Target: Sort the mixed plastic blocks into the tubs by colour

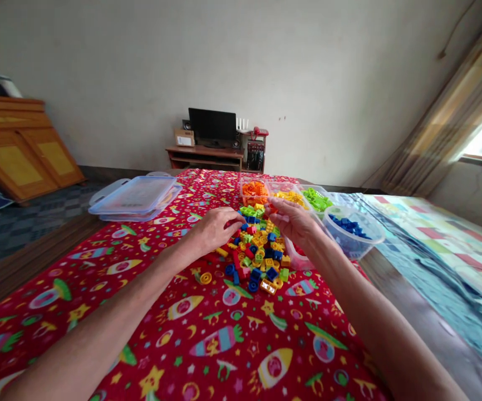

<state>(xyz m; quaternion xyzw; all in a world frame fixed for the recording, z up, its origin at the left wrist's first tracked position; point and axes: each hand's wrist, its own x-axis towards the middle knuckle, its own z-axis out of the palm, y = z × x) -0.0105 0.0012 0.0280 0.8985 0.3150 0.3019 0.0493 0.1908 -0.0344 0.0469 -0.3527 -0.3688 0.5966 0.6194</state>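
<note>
Small studded plastic building bricks (260, 240) in yellow, blue, red and green lie in a loose, jumbled heap on the red rocket-print cloth (182, 356), some overlapping. A round yellow plastic piece (206, 278) lies apart, left of the heap's near end.

Single head-worn camera, looking forward and down from above near end of red rocket-print cloth (174, 337). Forearms (128, 301) run in from lower corners toward frame middle, nearest to lens; toy bricks (260, 253) lie farther out, at moderate range. Wide sweep: wooden cabinet (13, 164) at left edge, curtain (441, 120) at right, computer monitor (212, 127) well beyond, plain wall (132, 67) filling upper part.
</note>
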